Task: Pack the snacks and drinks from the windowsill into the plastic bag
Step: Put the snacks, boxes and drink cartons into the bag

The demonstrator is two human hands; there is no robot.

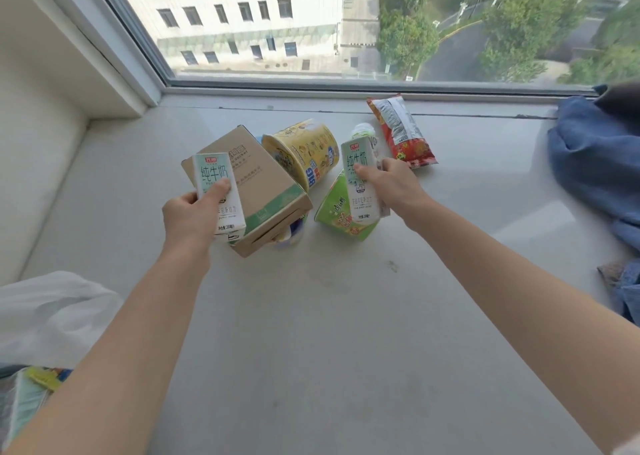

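My left hand point(188, 214) grips a white milk carton point(214, 177) above the grey windowsill point(329, 316). My right hand point(389, 186) grips a second milk carton point(360, 163) of the same kind. Behind them lie a brown cardboard box point(256, 184), a yellow noodle cup point(304, 151) on its side, a green noodle cup point(337, 214), a white bottle point(365, 130) and a red snack packet point(401, 130). The white plastic bag point(52, 316) sits at the lower left, with colourful packets point(31, 389) below it.
Blue denim cloth point(595, 163) is heaped at the right end of the sill. The window frame point(346, 85) runs along the back, and a white wall recess point(41, 125) closes the left side.
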